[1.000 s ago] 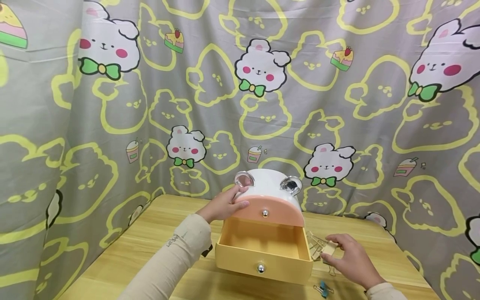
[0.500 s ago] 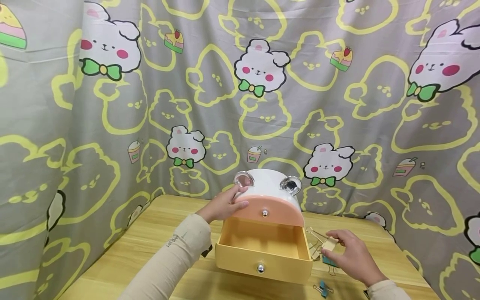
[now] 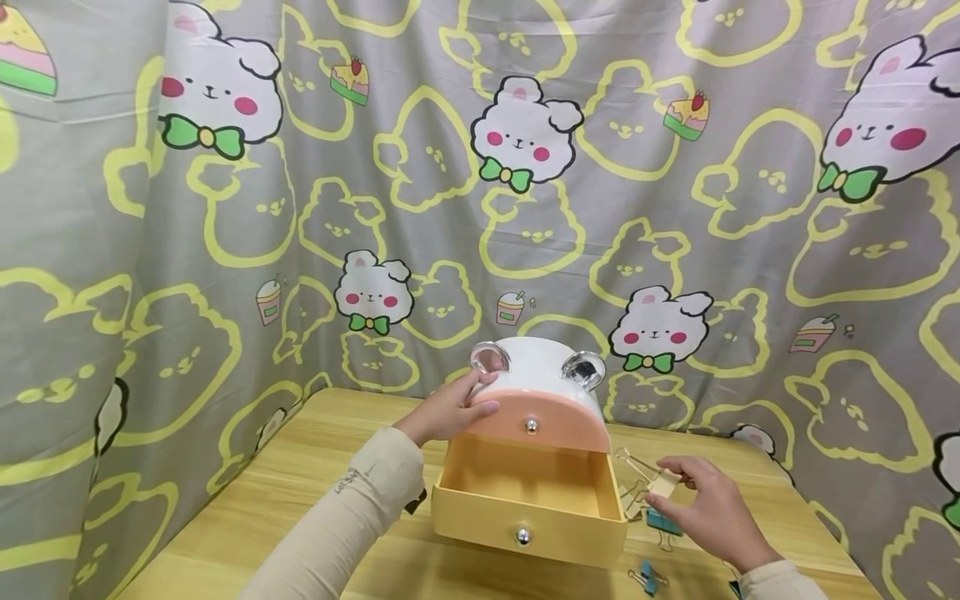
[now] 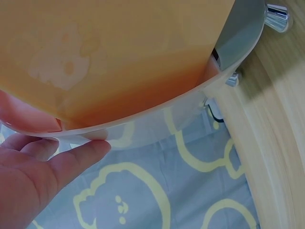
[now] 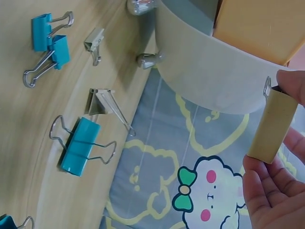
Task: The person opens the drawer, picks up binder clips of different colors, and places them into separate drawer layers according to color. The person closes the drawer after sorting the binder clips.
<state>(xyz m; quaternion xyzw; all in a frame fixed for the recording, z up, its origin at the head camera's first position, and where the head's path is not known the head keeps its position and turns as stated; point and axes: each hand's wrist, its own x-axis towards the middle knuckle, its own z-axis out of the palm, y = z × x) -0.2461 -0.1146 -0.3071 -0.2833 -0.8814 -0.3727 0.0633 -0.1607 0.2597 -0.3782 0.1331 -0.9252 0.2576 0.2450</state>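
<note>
A small plastic drawer organizer (image 3: 546, 362) has a white domed body, silver ring ears and an orange upper drawer (image 3: 540, 417), which is pushed in. Its yellow lower drawer (image 3: 517, 529) is pulled out, with bare floor showing inside. My left hand (image 3: 444, 408) rests on the dome's left side, thumb stretched along the orange front; in the left wrist view its fingertips touch the white shell (image 4: 157, 129). Beside the drawer, my right hand (image 3: 712, 508) pinches a beige binder clip (image 5: 272, 125) between thumb and fingers, off the table.
Below the right hand lie a large teal binder clip (image 5: 81, 145) and a beige binder clip (image 5: 102, 101). Smaller teal clips (image 5: 43, 33) and a small beige clip (image 5: 95, 40) lie nearer the front. A patterned curtain (image 3: 420, 208) surrounds the wooden table (image 3: 322, 450).
My right hand has lifted the beige binder clip slightly, uncovering the large teal clip beneath. The left hand and the organizer stay put.
</note>
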